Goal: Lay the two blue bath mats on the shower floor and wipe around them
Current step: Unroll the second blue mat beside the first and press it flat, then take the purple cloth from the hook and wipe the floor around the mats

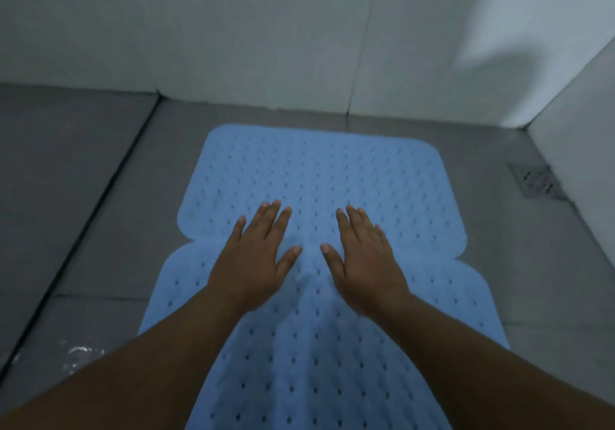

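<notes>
Head view, looking down: grey tiled shower floor, white tiled walls behind and to the right, corner at upper right. Two pale blue perforated rubber bath mats, laid end to end and flat on floor: far blue mat near back wall, near blue mat running out of bottom edge. Met or slightly overlapped at a notched seam about where hands sat; exact overlap not clear. Placed centrally, probably to cover the standing area; bare floor left on both sides. Right edge kept apart from square metal floor drain by right wall, likely so water could run off. Mild ripple in near mat between wrists, so not fully flattened yet.

Left hand palm down across seam, fingers straight, slightly spread, thumb out toward centre. Right hand mirrored, palm down, fingers straight and close together, thumb out toward centre. Nothing gripped or pinched; flat pressing posture, judged as smoothing mats down and seating them against floor. Both forearms reached in from bottom corners.

Small wet glossy patch on floor at lower left, beside near mat. No cloth visible, so wiping step judged not started; laying step nearly finished.
</notes>
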